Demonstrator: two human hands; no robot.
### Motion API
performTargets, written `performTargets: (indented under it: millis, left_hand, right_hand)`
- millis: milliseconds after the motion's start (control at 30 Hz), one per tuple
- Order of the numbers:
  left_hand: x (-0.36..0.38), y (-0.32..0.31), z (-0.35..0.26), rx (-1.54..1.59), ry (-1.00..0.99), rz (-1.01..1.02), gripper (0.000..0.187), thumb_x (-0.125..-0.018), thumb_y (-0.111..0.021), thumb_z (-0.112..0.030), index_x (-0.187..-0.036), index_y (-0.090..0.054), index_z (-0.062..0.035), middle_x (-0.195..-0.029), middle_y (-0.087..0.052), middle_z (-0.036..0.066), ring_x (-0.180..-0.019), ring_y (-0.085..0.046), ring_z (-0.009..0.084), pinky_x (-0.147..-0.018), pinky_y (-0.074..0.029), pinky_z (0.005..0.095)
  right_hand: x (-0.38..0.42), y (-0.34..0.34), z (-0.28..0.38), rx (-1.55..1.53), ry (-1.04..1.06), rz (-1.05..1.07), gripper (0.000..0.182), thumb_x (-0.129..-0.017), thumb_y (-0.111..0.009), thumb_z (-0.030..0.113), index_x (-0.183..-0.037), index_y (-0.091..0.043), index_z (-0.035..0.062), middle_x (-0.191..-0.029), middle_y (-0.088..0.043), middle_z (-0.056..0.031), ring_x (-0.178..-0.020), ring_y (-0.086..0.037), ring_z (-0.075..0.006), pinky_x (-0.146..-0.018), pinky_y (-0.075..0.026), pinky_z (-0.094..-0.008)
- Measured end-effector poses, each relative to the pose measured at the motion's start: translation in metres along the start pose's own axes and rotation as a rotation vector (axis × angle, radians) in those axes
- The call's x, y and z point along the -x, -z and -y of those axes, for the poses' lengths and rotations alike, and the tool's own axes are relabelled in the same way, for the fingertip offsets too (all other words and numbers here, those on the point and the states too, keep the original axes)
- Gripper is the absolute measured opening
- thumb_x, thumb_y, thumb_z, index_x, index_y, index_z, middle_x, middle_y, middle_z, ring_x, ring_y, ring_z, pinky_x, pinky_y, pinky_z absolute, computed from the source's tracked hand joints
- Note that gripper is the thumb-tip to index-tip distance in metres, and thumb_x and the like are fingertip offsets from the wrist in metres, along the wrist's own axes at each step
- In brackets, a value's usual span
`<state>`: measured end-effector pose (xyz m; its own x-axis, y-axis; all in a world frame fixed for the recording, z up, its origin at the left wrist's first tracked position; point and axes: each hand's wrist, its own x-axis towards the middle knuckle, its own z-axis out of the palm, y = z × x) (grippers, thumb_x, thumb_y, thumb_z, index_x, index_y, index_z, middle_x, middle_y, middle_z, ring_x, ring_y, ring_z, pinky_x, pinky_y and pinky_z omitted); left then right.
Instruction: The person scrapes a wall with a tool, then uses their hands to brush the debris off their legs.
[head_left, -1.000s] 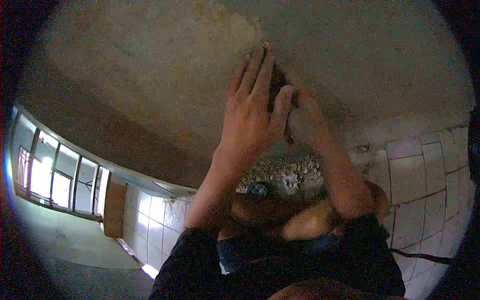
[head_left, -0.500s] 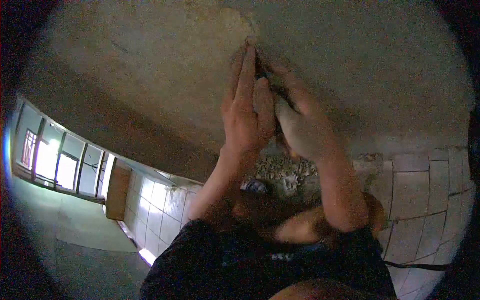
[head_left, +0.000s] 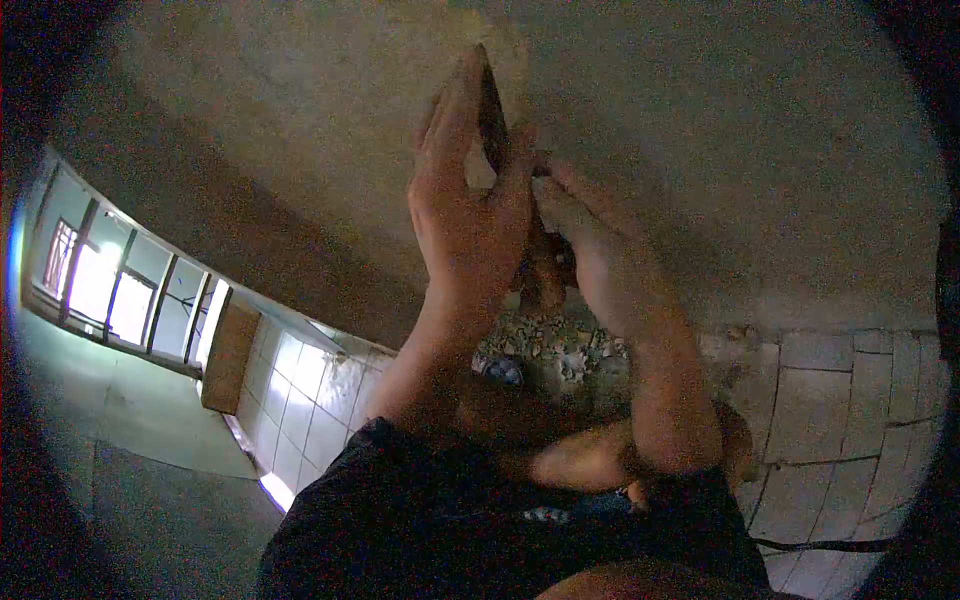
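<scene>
Your left hand (head_left: 465, 200) is raised flat against the rough plaster wall (head_left: 300, 130), fingers straight and held together, palm side toward the surface. A thin dark flat piece (head_left: 492, 105) stands on edge along the inner side of that hand's fingers, its upper end reaching almost to your fingertips; what the piece is cannot be told in this dim light. Your right hand (head_left: 590, 250) sits just beside the left hand, touching it near the thumb, with its fingers curled and pointing toward the lower part of the dark piece. Whether the right hand actually pinches the piece or only rests against it cannot be told, as the left hand covers the meeting spot.

Below the left hand, between your two forearms, a patch of broken, crumbled plaster (head_left: 560, 350) shows. To the right of that patch runs pale wall tiling (head_left: 850, 390). Far to the left of the left hand, bright windows (head_left: 100, 290) shine above more tiles (head_left: 310, 390). Your dark sleeve (head_left: 420, 520) fills the bottom.
</scene>
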<state>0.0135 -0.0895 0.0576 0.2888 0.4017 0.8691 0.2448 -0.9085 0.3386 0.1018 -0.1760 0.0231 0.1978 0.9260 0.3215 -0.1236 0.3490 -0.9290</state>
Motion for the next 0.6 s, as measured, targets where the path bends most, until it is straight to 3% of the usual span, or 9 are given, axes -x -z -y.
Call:
performTargets:
  millis: [100, 200, 267, 300, 333, 400, 433, 500, 600]
  left_hand:
    - [0.004, -0.007, -0.002, 0.123, 0.075, 0.034, 0.046, -0.083, -0.069, -0.009, -0.127, -0.06, -0.0032, -0.137, -0.053, 0.017, -0.129, -0.048, 0.0358, -0.107, -0.038, 0.0405]
    - [0.007, -0.012, -0.001, -0.01, 0.1, 0.162, 0.043, -0.087, -0.062, -0.01, -0.13, -0.058, -0.0047, -0.138, -0.053, 0.016, -0.132, -0.045, 0.0354, -0.108, -0.037, 0.0407]
    - [0.01, -0.014, 0.003, 0.036, -0.115, 0.075, 0.041, -0.089, -0.056, -0.009, -0.13, -0.059, -0.0059, -0.14, -0.051, 0.016, -0.134, -0.043, 0.0345, -0.109, -0.036, 0.0411]
    - [0.011, -0.017, 0.008, 0.034, -0.12, 0.076, 0.041, -0.089, -0.056, -0.009, -0.13, -0.059, -0.0059, -0.14, -0.051, 0.016, -0.134, -0.043, 0.0345, -0.109, -0.036, 0.0411]
    - [0.01, -0.021, 0.015, 0.024, -0.109, 0.075, 0.041, -0.089, -0.055, -0.008, -0.13, -0.059, -0.0061, -0.141, -0.051, 0.016, -0.135, -0.042, 0.0348, -0.109, -0.036, 0.0411]
    - [0.007, -0.019, 0.012, 0.009, -0.095, 0.075, 0.041, -0.089, -0.053, -0.007, -0.13, -0.059, -0.0063, -0.141, -0.05, 0.017, -0.136, -0.041, 0.0351, -0.11, -0.035, 0.0411]
    - [0.005, -0.013, 0.004, -0.03, -0.01, 0.138, 0.041, -0.089, -0.053, -0.007, -0.13, -0.059, -0.0065, -0.14, -0.051, 0.016, -0.136, -0.04, 0.035, -0.11, -0.035, 0.0409]
    - [0.006, -0.007, -0.002, -0.072, 0.074, 0.202, 0.041, -0.089, -0.052, -0.007, -0.13, -0.06, -0.0068, -0.14, -0.052, 0.016, -0.137, -0.039, 0.0348, -0.111, -0.035, 0.0406]
    - [0.003, -0.006, -0.001, -0.055, 0.07, 0.246, 0.041, -0.09, -0.051, -0.009, -0.13, -0.06, -0.007, -0.139, -0.053, 0.014, -0.136, -0.04, 0.0354, -0.11, -0.035, 0.0408]
  right_hand:
    - [0.008, -0.006, 0.012, 0.236, -0.009, -0.142, 0.053, -0.102, -0.041, 0.039, -0.138, -0.042, -0.001, -0.126, -0.057, -0.0169, -0.111, -0.057, -0.0283, -0.096, -0.043, -0.0381]
    - [0.005, -0.019, 0.015, 0.227, 0.098, -0.314, 0.054, -0.103, -0.04, 0.036, -0.14, -0.037, -0.0038, -0.134, -0.052, -0.0212, -0.124, -0.05, -0.0332, -0.106, -0.036, -0.0395]
    - [0.0, -0.021, 0.007, 0.234, 0.123, -0.329, 0.054, -0.103, -0.04, 0.034, -0.141, -0.035, -0.0041, -0.137, -0.049, -0.0227, -0.128, -0.047, -0.0332, -0.108, -0.033, -0.0389]
    - [-0.003, -0.022, -0.001, 0.244, 0.145, -0.342, 0.054, -0.104, -0.039, 0.032, -0.143, -0.033, -0.0045, -0.14, -0.046, -0.0241, -0.132, -0.044, -0.0332, -0.11, -0.031, -0.0383]
    - [-0.009, -0.021, -0.012, 0.241, 0.149, -0.343, 0.054, -0.104, -0.039, 0.032, -0.143, -0.033, -0.0045, -0.14, -0.046, -0.0241, -0.132, -0.044, -0.0332, -0.11, -0.031, -0.0383]
    - [-0.019, -0.018, -0.027, 0.168, 0.439, -0.337, 0.052, -0.104, -0.038, 0.029, -0.143, -0.033, -0.0047, -0.143, -0.043, -0.0238, -0.133, -0.042, -0.0328, -0.111, -0.031, -0.0376]
    - [-0.016, -0.02, -0.022, 0.165, 0.439, -0.335, 0.052, -0.104, -0.038, 0.029, -0.143, -0.033, -0.0047, -0.143, -0.043, -0.0238, -0.133, -0.042, -0.0328, -0.111, -0.031, -0.0376]
    - [-0.006, -0.026, -0.008, 0.114, 0.16, -0.349, 0.052, -0.104, -0.038, 0.029, -0.142, -0.034, -0.0048, -0.142, -0.044, -0.0239, -0.132, -0.044, -0.0336, -0.109, -0.032, -0.0383]
    - [0.0, -0.029, -0.005, 0.065, 0.369, -0.343, 0.051, -0.104, -0.038, 0.03, -0.14, -0.037, -0.0054, -0.139, -0.047, -0.0241, -0.129, -0.047, -0.033, -0.108, -0.035, -0.039]
